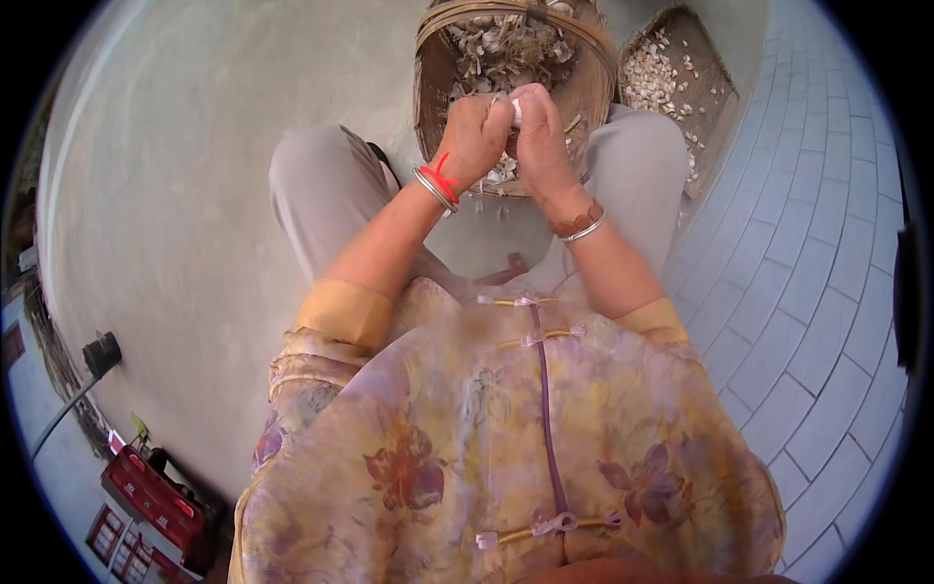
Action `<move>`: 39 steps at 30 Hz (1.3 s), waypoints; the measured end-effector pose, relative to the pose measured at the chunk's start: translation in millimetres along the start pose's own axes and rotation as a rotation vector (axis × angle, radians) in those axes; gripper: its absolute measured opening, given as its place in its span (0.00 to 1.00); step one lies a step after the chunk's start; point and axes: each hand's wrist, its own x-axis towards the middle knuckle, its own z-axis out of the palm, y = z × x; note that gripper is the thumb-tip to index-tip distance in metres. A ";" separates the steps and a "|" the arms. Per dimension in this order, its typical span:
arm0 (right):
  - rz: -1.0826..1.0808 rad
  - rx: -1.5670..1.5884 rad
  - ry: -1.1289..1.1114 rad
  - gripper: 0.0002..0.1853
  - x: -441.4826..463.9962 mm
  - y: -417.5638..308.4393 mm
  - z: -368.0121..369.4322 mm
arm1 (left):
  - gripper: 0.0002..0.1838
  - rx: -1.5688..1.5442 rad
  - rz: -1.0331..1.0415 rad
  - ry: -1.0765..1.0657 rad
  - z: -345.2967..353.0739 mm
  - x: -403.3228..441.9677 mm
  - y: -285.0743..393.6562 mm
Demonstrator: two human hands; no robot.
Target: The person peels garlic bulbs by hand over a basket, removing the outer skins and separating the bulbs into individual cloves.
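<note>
Over the near part of a wicker basket [428, 107], my left hand [475, 136] and my right hand [543, 141] meet with fingers curled in. A white garlic clove [517, 113] shows between them, pinched by the fingertips of both. Inside the basket lie garlic bulbs [501, 37], dry stalks and loose papery skins. The fingers hide part of the clove, and my hands cover some of what lies in the basket.
Right of the basket, a shallow woven tray [715, 83] holds many pale garlic cloves [654, 78]. My knees flank the basket on a concrete floor [195, 165]. Grey tiles [808, 243] run along the right side. A red vehicle [151, 496] stands far off at lower left.
</note>
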 end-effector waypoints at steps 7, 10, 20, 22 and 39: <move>0.243 0.361 -0.004 0.10 -1.5 -11.2 1.2 | 0.21 0.003 -0.009 0.004 5.6 -0.2 -2.9; 0.346 0.425 -0.016 0.10 -3.4 -12.9 -1.5 | 0.21 -0.002 -0.045 -0.002 7.8 -1.5 -2.6; 0.555 0.611 -0.013 0.10 9.1 -7.3 -9.6 | 0.21 -0.098 -0.078 0.028 15.3 -7.0 -4.6; 0.520 0.623 -0.061 0.12 11.8 -12.8 -13.0 | 0.20 -0.153 -0.150 0.034 13.7 -4.6 -1.2; 0.409 0.724 -0.097 0.15 23.2 -33.4 -22.3 | 0.23 -0.729 -0.369 -0.047 -7.5 6.6 17.1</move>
